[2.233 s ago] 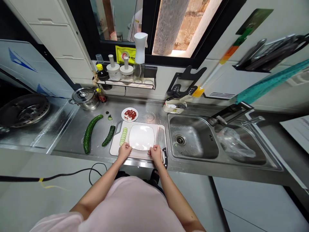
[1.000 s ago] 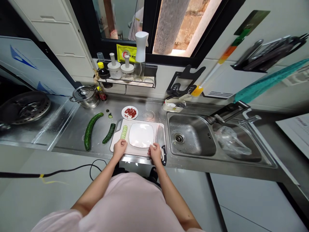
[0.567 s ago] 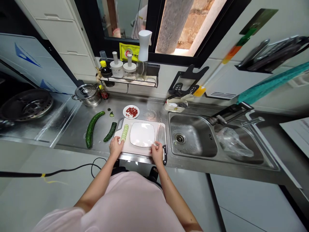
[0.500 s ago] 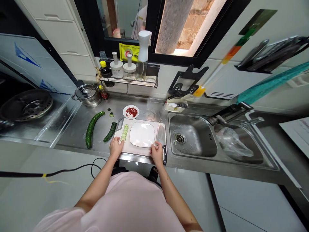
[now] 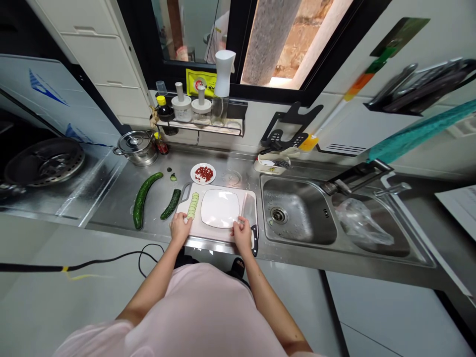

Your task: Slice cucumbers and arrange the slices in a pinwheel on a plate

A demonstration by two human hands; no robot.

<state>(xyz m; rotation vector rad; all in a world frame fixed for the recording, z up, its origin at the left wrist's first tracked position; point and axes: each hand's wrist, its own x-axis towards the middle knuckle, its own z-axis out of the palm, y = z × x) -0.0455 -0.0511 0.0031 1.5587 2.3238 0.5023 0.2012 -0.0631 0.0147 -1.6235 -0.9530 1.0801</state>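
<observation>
A white cutting board [image 5: 211, 235] lies on the steel counter, bearing a row of cucumber slices [image 5: 193, 204], a white squarish plate [image 5: 220, 208] and a knife [image 5: 254, 239] along its right edge. My left hand [image 5: 180, 228] rests at the board's lower left, fingers apart, its fingertips by the lower end of the slices. At the plate's lower right corner is my right hand [image 5: 242, 234], its thumb and fingers bent together near the rim; whether they grip the plate is too small to tell. A cut cucumber [image 5: 171, 204] and a whole one [image 5: 144, 198] lie left of the board.
Behind the board stands a small plate of chopped red pieces [image 5: 203, 173]. A lidded pot [image 5: 137, 148] is at the back left, with a wok [image 5: 44, 161] farther left. The sink [image 5: 299, 210] is on the right. A condiment rack [image 5: 219, 127] hangs behind.
The whole view has shifted slightly. Both hands keep nearly the same places at the board and plate.
</observation>
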